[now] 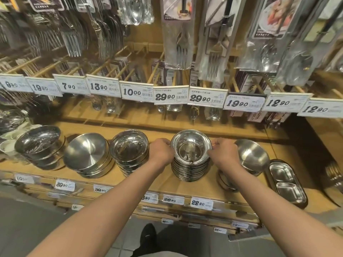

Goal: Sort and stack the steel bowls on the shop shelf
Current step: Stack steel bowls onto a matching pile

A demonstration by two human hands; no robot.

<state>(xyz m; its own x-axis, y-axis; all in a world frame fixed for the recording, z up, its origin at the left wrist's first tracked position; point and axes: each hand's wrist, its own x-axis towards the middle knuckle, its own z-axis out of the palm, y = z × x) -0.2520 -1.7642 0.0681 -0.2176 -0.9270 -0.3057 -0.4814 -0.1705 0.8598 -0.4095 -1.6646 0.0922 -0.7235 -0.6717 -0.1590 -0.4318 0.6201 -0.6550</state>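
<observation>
Two hands on one stack: the left hand (161,151) grips the rim of the top bowl (191,144) from its left side, fingers curled over the edge, and the right hand (221,152) pinches the same rim from the opposite side, so the bowl sits directly between the two hands. That bowl rides on a tall stack of bowls (189,168) standing on the wooden shelf (163,184), mid-shelf, just in front of both wrists. Step in hand looks like seating or squaring the top bowl onto its pile; whether it is fully nested or a touch raised, cannot tell. To do it well: keep both grips level so the rim does not tip, lower straight down, then let the bowl drop into the one below instead of pushing it sideways, since a pile this tall will likely lean or slide on a smooth board. Check that the rims line up all the way down before letting go. Just outside the left hand stands a shorter stack of deeper bowls (130,151), close enough that the knuckles could knock it; further out are a matte bowl pile (87,156) and a tilted shiny pile (39,145). Just beyond the right hand a matte bowl (252,156) leans on another, and past it lie divided trays (286,182). Keep elbows in, release one hand at a time.
</observation>
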